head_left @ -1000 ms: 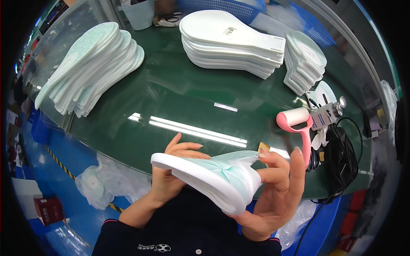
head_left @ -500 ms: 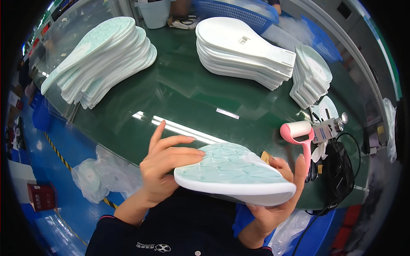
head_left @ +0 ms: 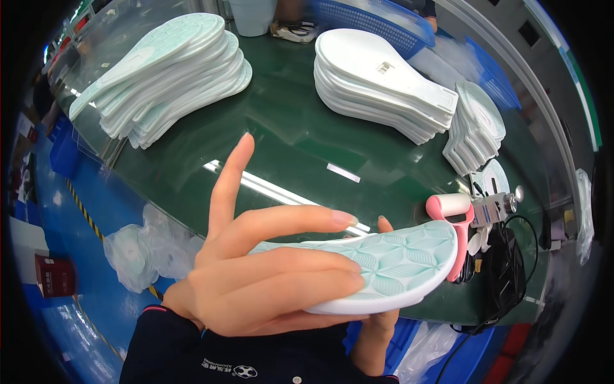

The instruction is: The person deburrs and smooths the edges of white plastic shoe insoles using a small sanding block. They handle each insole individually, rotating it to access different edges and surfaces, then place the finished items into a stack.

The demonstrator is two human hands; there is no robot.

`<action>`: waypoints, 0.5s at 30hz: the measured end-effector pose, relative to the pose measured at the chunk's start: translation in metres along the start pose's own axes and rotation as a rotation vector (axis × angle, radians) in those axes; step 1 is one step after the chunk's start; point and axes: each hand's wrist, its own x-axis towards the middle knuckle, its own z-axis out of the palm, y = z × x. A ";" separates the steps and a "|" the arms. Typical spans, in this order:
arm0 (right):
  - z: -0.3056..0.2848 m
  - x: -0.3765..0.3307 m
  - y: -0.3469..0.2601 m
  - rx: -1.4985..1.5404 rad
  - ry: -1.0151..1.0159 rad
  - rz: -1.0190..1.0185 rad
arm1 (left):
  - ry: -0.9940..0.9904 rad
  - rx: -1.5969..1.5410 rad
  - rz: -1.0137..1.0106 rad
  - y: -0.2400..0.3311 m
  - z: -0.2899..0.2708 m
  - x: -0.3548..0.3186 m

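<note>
A curved white plastic panel (head_left: 409, 256) with a mint leaf-patterned face is in my hands, tilted above the table's near edge. My left hand (head_left: 256, 275) lies over its left part, fingers across the patterned face and index finger raised off it; the thumb is hidden. My right hand (head_left: 382, 318) holds the panel from behind and below. Only a fingertip above the far rim and part of the hand near the wrist show. Just right of the panel lies a pink-handled roller (head_left: 449, 206) with a white cylinder.
On the green table (head_left: 281, 141) stand a stack of mint-faced panels (head_left: 173, 77) at left, a stack of white paddle-shaped panels (head_left: 384, 83) and a smaller stack (head_left: 476, 128) at right. A metal-capped bottle (head_left: 489, 210) and a black bag (head_left: 508, 262) lie near the roller. Blue baskets (head_left: 377, 22) stand behind.
The panel has turned and its right end has risen. My left hand has come further across its face, and my right hand has passed mostly out of sight behind it.
</note>
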 end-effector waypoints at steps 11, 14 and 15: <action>-0.007 -0.016 -0.017 -0.439 0.241 -0.542 | 0.072 0.123 0.025 0.011 0.005 0.002; 0.013 -0.021 -0.025 -0.204 0.062 -0.466 | 0.104 0.131 0.074 0.011 0.011 0.004; 0.021 -0.022 -0.028 -0.105 0.028 -0.432 | 0.106 0.140 0.080 0.011 0.012 0.005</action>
